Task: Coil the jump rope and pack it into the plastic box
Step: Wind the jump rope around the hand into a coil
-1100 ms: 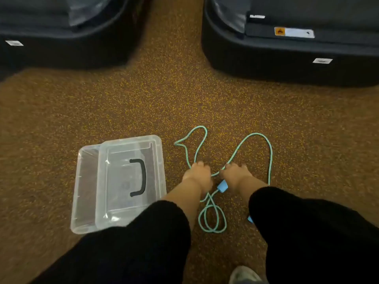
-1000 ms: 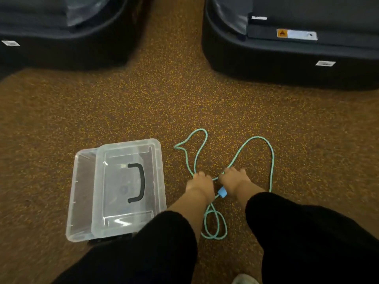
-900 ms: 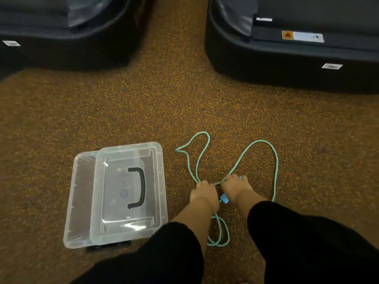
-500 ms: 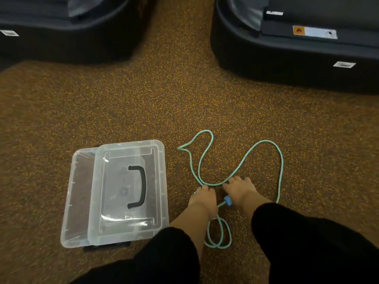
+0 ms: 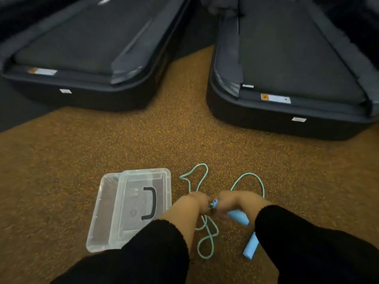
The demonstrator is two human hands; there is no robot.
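A teal jump rope (image 5: 249,176) lies in loose loops on the speckled brown floor, with two blue handles. One blue handle (image 5: 239,217) is in my right hand (image 5: 231,200), which grips its top end. The second blue handle (image 5: 250,250) lies on the floor below my right sleeve. My left hand (image 5: 193,202) grips the rope just left of the right hand; the two nearly touch. A clear plastic box (image 5: 98,218) sits to the left, its clear lid (image 5: 143,199) with a black carry handle lying askew on top.
Two black treadmill decks stand ahead: the left treadmill (image 5: 86,64) and the right treadmill (image 5: 287,78), with a strip of brown floor between them. More rope loops (image 5: 206,242) lie between my black sleeves.
My view has tilted up, showing more of the treadmills. Both hands have drawn together and lifted off the floor, and the blue handle in my right hand now shows along its length.
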